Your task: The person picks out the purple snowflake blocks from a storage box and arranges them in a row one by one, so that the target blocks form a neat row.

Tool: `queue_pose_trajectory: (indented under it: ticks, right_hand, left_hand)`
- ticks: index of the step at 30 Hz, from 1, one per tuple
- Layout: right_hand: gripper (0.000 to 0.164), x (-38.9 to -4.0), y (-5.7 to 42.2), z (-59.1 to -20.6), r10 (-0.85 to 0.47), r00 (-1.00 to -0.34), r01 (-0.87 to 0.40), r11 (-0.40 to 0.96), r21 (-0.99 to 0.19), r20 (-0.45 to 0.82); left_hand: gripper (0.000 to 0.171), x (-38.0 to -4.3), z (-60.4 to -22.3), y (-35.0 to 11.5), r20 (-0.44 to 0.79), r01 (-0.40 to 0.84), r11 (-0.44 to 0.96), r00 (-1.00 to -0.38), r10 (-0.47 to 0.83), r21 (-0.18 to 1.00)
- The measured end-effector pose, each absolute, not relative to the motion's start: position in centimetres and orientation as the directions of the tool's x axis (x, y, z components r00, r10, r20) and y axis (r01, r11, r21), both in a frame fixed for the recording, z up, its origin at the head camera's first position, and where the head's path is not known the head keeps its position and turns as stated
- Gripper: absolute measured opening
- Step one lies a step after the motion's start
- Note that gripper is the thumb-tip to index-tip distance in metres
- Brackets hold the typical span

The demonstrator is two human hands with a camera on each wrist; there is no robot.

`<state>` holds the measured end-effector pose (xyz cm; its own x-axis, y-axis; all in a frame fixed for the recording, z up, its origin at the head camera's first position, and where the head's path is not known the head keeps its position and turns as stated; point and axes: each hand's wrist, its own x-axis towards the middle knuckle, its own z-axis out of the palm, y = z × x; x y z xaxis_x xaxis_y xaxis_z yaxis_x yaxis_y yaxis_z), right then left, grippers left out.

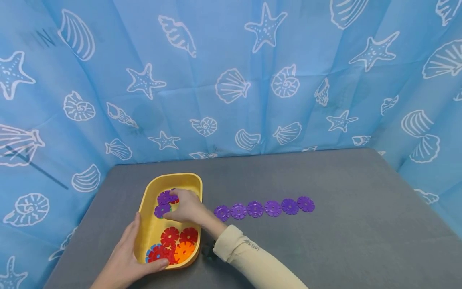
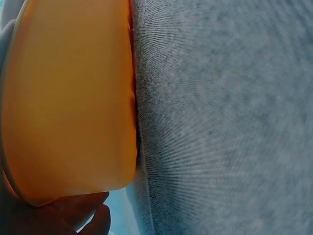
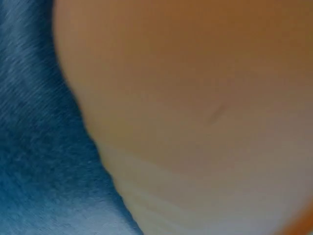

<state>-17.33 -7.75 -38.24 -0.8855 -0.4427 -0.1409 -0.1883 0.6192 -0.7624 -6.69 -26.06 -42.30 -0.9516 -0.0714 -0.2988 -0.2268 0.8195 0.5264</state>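
Note:
A yellow bin (image 1: 147, 237) stands on the left of the table, with notched plastic discs inside. My left hand (image 1: 124, 251) grips its near left corner, thumb over the near rim and fingers along the outer left side. In the left wrist view the bin's outer wall (image 2: 73, 98) fills the left half. My right hand (image 1: 185, 206) reaches into the bin at the purple discs (image 1: 162, 210), thumb and fingers apart; its fingertips are partly hidden. Red discs (image 1: 169, 237) and an orange disc (image 1: 184, 252) lie at the bin's near end, a blue disc partly covered beneath.
A row of several purple discs (image 1: 255, 209) lies on the grey table (image 1: 343, 241), right of the bin. Behind the table hangs a blue curtain (image 1: 202, 92) with white shells and starfish. A small dark object (image 1: 208, 252) shows beneath the right sleeve.

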Motion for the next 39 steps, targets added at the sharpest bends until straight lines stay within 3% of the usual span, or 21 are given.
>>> queue_pose_trajectory:
  ticks: [6, 12, 21, 23, 26, 30, 35, 39]
  right_hand:
    - [0.063, -16.8, -8.0, -38.5, -0.469, -0.870, -0.246, 0.684, -0.686, -0.155]
    - [0.059, -16.6, -8.1, -39.0, -0.545, -0.832, -0.384, 0.702, -0.600, -0.105]
    - [0.048, -16.9, -7.9, -39.1, -0.719, -0.673, -0.515, 0.626, -0.586, -0.176]
    - [0.042, -17.0, -7.8, -39.3, -0.707, -0.690, -0.479, 0.606, -0.635, -0.154]
    - [0.033, -17.1, -7.8, -39.6, -0.616, -0.782, -0.385, 0.593, -0.707, -0.091]
    - [0.034, -17.1, -8.2, -39.7, -0.469, -0.879, -0.282, 0.655, -0.701, -0.084]
    - [0.047, -17.0, -8.9, -39.9, -0.408, -0.902, -0.256, 0.770, -0.585, -0.142]
    - [0.044, -16.9, -9.3, -40.0, -0.403, -0.907, -0.276, 0.792, -0.544, -0.126]
  left_hand:
    - [0.140, -6.7, -42.3, -26.0, -0.297, -0.232, 0.821, -0.952, -0.080, 0.521]
    - [0.140, -6.6, -42.2, -26.0, -0.294, -0.227, 0.822, -0.953, -0.076, 0.522]
    - [0.140, -6.4, -42.2, -26.0, -0.268, -0.195, 0.829, -0.962, -0.057, 0.524]
    - [0.140, -6.4, -42.2, -26.0, -0.267, -0.195, 0.831, -0.962, -0.058, 0.521]
    - [0.140, -6.5, -42.1, -25.9, -0.278, -0.207, 0.828, -0.958, -0.065, 0.521]
    - [0.140, -6.7, -42.2, -25.9, -0.299, -0.232, 0.825, -0.951, -0.080, 0.515]
    - [0.140, -6.8, -42.3, -25.9, -0.300, -0.231, 0.828, -0.950, -0.080, 0.511]
    - [0.140, -6.7, -42.3, -26.0, -0.289, -0.220, 0.831, -0.955, -0.075, 0.510]
